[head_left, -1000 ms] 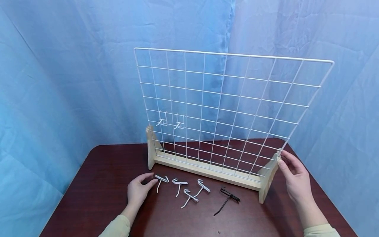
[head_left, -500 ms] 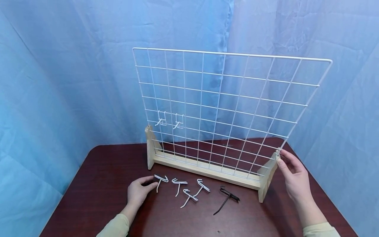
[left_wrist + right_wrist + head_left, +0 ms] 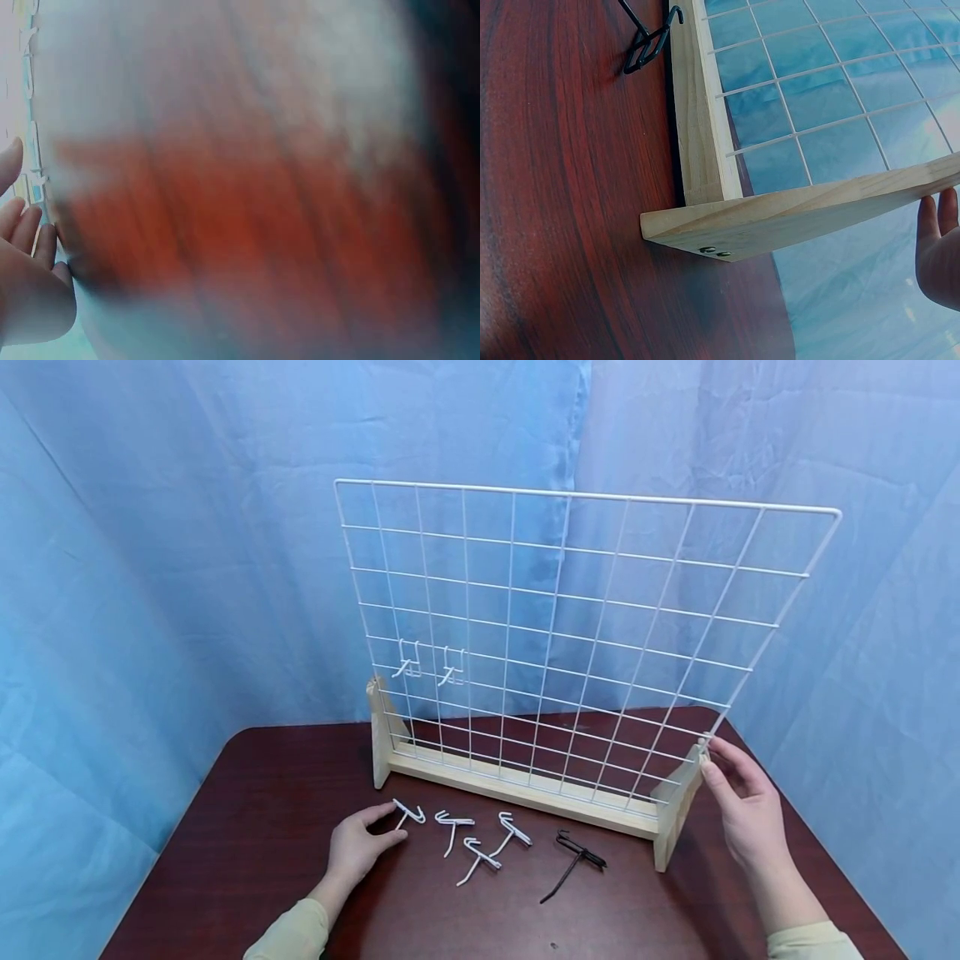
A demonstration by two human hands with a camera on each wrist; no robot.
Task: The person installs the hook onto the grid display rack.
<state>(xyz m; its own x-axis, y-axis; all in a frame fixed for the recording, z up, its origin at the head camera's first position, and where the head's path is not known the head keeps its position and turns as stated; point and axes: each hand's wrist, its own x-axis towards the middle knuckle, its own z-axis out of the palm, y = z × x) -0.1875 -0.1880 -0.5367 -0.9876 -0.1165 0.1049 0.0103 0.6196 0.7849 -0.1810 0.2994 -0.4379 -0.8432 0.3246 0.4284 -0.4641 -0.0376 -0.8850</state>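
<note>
With the left hand (image 3: 356, 847) I am pinching the nearest white hook (image 3: 409, 812) between thumb and forefinger, its curved end pointing away to the hand's right; whether it is touching the tabletop (image 3: 285, 827) I am not able to tell. With the right hand (image 3: 753, 817) I am gripping the upper part of one end of the wooden stand (image 3: 681, 808), and the wire grid (image 3: 550, 634) is rising from that stand to the hand's left.

For the step in hand — taking up the hook, as I am judging it — I am wanting a light pinch at the end of the bar, with the prong and the curved end free of the fingertips. The loose white hooks (image 3: 482, 854) are lying just right of the left hand, so lifting straight up is looking safer than dragging sideways, where wires could snag. The black hook (image 3: 582, 853) is lying farther right, between the hands. Beyond the left hand, two hung hooks (image 3: 452, 670) are hanging from a horizontal wire.

As for writing, I am reading none — hooks, grid and stand are showing no legible brand or label.
</note>
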